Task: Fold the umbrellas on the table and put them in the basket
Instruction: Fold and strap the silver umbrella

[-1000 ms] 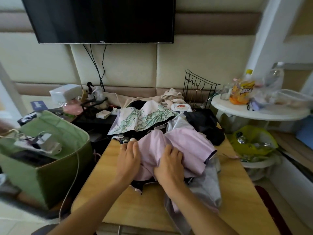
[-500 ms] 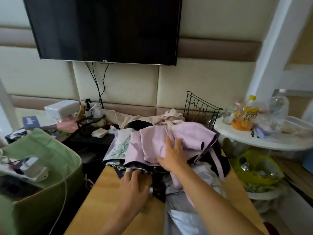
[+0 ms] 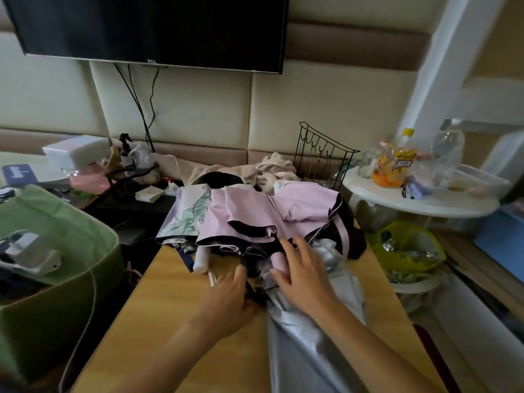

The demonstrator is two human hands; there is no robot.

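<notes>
Now: pink umbrella (image 3: 272,214) pushed back to 12 o'clock.
Left hand (image 3: 226,299) and right hand (image 3: 306,276), both loose-fingered, have shifted onto the silver umbrella (image 3: 306,350); folding pending.

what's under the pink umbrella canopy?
Under the pink umbrella canopy show its black lining, a white handle, a pink handle by the right hand, and silver fabric. Shafts and ribs are covered.

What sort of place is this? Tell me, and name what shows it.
Probably a lived-in room at home: a wall-mounted television on a padded wall, clothes heaped behind the wooden table, drink bottles on a side table.
</notes>
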